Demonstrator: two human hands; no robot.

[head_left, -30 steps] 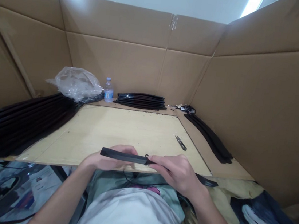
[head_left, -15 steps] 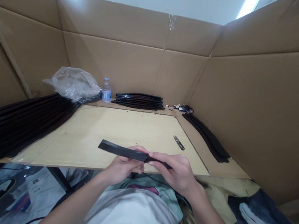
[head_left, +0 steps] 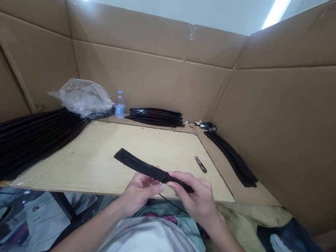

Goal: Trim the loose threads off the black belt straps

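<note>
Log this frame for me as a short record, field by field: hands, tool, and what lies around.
Right hand: grips a black strip
Left hand: just under the strip; its grip is partly hidden
Tool: snips, lying on the pale board
Left side: dark pile, clear plastic bag at its far end
Back: upright bottle beside stacked strips
Right side: loose black strips
</note>
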